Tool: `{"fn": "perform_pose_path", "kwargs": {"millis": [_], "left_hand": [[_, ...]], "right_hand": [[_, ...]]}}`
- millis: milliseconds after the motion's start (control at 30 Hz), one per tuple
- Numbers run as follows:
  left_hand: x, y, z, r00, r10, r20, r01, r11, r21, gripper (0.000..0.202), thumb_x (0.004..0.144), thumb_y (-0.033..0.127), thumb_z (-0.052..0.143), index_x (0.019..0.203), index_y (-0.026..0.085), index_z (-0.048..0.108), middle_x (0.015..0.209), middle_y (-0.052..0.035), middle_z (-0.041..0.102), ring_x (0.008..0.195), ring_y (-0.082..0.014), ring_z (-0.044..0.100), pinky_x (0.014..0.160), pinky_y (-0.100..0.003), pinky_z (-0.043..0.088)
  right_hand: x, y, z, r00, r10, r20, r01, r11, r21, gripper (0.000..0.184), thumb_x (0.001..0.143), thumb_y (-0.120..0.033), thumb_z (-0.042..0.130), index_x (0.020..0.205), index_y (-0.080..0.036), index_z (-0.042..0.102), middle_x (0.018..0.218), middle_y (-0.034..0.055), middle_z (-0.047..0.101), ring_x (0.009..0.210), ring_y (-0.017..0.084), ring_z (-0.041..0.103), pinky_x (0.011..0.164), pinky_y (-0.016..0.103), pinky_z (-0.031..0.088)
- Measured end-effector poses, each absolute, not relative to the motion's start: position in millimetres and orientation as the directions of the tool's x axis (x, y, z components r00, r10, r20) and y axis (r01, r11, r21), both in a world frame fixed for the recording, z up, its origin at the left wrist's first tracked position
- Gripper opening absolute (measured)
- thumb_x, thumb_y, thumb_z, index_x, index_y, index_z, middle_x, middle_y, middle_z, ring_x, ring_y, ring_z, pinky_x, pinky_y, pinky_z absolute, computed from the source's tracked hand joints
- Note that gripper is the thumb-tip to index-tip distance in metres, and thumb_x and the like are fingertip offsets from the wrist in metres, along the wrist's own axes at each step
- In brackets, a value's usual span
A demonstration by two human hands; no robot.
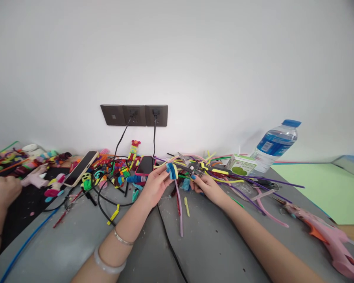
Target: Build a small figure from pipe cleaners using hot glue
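Observation:
My left hand (155, 184) pinches a small coil of blue and yellow pipe cleaner (172, 171) between thumb and fingers, with a pink pipe cleaner (180, 212) trailing down from it across the grey table (200, 243). My right hand (206, 185) is closed on the handles of small black cutting pliers (191, 167), whose jaws point left toward the coil. Both hands sit close together near the table's far side.
Loose pipe cleaners (247, 188) cover the back of the table. A pink glue gun (327, 236) lies at the right. A water bottle (275, 145) and a green box (241, 165) stand behind. Two phones (145, 165) charge by cables. Another person's hand (1, 190) rests at the left.

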State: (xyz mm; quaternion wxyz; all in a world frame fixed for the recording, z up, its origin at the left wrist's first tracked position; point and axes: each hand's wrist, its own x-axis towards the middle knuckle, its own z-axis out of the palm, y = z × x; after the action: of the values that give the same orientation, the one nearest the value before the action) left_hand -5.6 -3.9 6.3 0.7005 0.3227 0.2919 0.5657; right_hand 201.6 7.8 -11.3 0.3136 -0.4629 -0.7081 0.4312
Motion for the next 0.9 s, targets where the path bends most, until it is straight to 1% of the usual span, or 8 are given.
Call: {"fn": "perform_pose_path", "kwargs": {"millis": [100,200,267,433,600,733,800,900], "left_hand": [[-7,-4,6,0.185,0.982,-0.037,-0.588,0.14,0.796,0.027,0.071,0.021,0.078,0.097,0.017,0.077,0.096,-0.0071,0.075,0.087,-0.0165,0.07,0.078,-0.025,0.053],[-7,-4,5,0.193,0.981,-0.02,-0.585,0.131,0.8,0.027,0.072,0.024,0.078,0.098,0.017,0.076,0.099,-0.007,0.075,0.09,-0.0161,0.07,0.08,-0.024,0.053],[-7,-3,4,0.193,0.981,-0.022,-0.585,0.133,0.8,0.028,0.073,0.025,0.078,0.1,0.017,0.076,0.1,-0.0072,0.075,0.092,-0.0167,0.069,0.082,-0.025,0.053],[-8,-1,1,0.162,0.986,-0.032,-0.589,0.123,0.799,0.027,0.072,0.025,0.079,0.097,0.018,0.076,0.097,-0.0051,0.076,0.09,-0.0153,0.069,0.082,-0.025,0.053],[-8,0,2,0.167,0.985,-0.045,-0.582,0.135,0.802,0.031,0.067,0.026,0.082,0.096,0.018,0.076,0.095,-0.0055,0.075,0.084,-0.0134,0.068,0.078,-0.023,0.052],[-8,0,5,0.172,0.984,-0.052,-0.557,0.14,0.819,0.037,0.063,0.028,0.085,0.097,0.017,0.076,0.096,-0.0057,0.074,0.078,-0.0118,0.065,0.073,-0.024,0.051],[-7,-1,7,0.166,0.983,-0.072,-0.548,0.153,0.823,0.041,0.059,0.028,0.087,0.098,0.017,0.075,0.096,-0.005,0.072,0.078,-0.0117,0.064,0.074,-0.025,0.052],[-5,-2,8,0.148,0.986,-0.074,-0.534,0.143,0.833,0.042,0.058,0.028,0.088,0.096,0.017,0.075,0.093,-0.0036,0.07,0.076,-0.0108,0.063,0.073,-0.025,0.051]], "right_hand": [[201,7,-11,-0.369,0.929,0.036,0.383,0.187,-0.905,0.072,0.08,-0.082,0.034,0.059,-0.017,0.058,0.046,-0.0001,0.046,0.045,0.012,0.041,0.052,0.028,0.034],[201,6,-12,-0.351,0.936,0.033,0.398,0.181,-0.9,0.071,0.081,-0.08,0.036,0.059,-0.017,0.058,0.047,0.0001,0.047,0.046,0.012,0.042,0.052,0.027,0.034],[201,5,-12,-0.343,0.938,0.037,0.411,0.186,-0.892,0.069,0.082,-0.078,0.036,0.06,-0.017,0.057,0.048,0.0001,0.048,0.047,0.012,0.043,0.052,0.027,0.034],[199,3,-13,-0.287,0.952,0.103,0.465,0.232,-0.854,0.063,0.087,-0.07,0.036,0.059,-0.017,0.057,0.051,0.0009,0.05,0.049,0.013,0.045,0.053,0.027,0.036],[197,1,-14,-0.267,0.952,0.148,0.506,0.269,-0.82,0.063,0.089,-0.068,0.034,0.059,-0.018,0.057,0.05,0.0004,0.048,0.048,0.013,0.043,0.052,0.027,0.033],[199,-2,-11,-0.211,0.957,0.197,0.448,0.274,-0.851,0.065,0.086,-0.073,0.036,0.063,-0.017,0.06,0.05,-0.001,0.043,0.046,0.012,0.036,0.049,0.028,0.029],[204,-3,-5,-0.16,0.964,0.211,0.412,0.26,-0.874,0.065,0.083,-0.075,0.039,0.064,-0.017,0.06,0.049,-0.002,0.04,0.046,0.012,0.035,0.048,0.028,0.028],[216,-4,5,-0.074,0.979,0.191,0.374,0.205,-0.905,0.064,0.083,-0.076,0.04,0.061,-0.018,0.056,0.048,-0.0028,0.037,0.048,0.013,0.036,0.051,0.028,0.031]]}}
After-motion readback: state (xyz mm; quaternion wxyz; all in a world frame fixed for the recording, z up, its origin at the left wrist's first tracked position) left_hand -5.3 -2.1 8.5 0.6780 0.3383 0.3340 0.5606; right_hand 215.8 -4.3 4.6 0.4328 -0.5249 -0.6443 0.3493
